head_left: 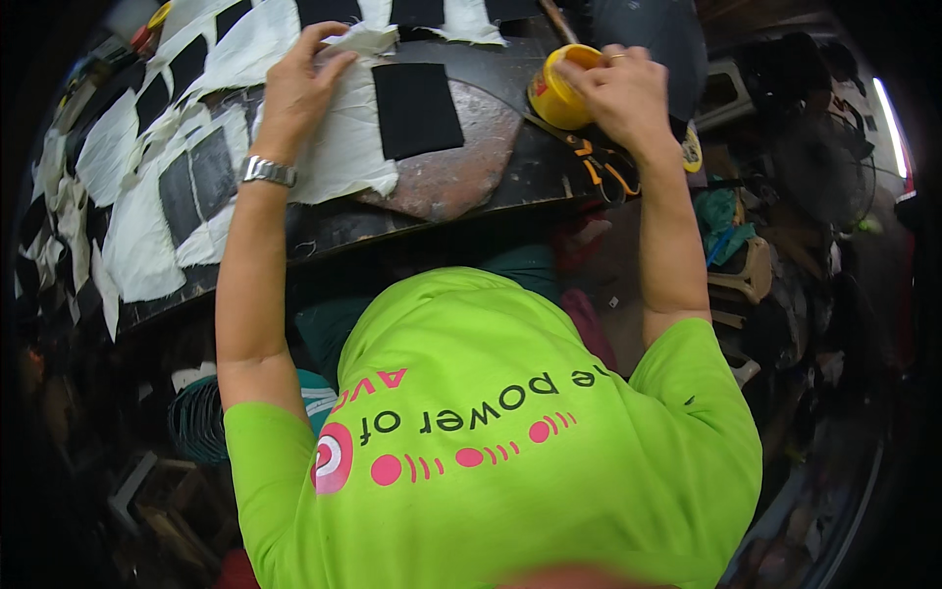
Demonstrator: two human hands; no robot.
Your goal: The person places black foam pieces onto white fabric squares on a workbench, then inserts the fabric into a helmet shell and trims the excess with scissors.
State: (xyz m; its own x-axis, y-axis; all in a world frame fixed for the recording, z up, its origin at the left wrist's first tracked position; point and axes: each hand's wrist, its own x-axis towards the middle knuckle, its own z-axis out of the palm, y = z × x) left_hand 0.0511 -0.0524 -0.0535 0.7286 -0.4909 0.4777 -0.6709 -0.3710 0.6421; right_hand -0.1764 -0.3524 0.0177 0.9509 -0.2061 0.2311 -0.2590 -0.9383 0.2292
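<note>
My left hand (302, 90) is at the upper left of the table, thumb and fingertips closed on the top of a piece of white cloth (339, 147). Right beside that cloth, a black rectangular patch (417, 110) lies on a worn, reddish-grey slab (481, 157). On the other side, my right hand (623, 93) is over a yellow tub (556, 96), its fingers bent down into the tub's mouth. The tub tilts toward me. What those fingers hold, if anything, is hidden by the hand and the rim.
White cloth pieces with black patches (196, 177) spread over the table's left side and hang off its edge. Orange-handled scissors (610, 177) lie below the tub. A dark rounded object (648, 49) stands behind my right hand. A stool (746, 270) and a fan (822, 162) are at right.
</note>
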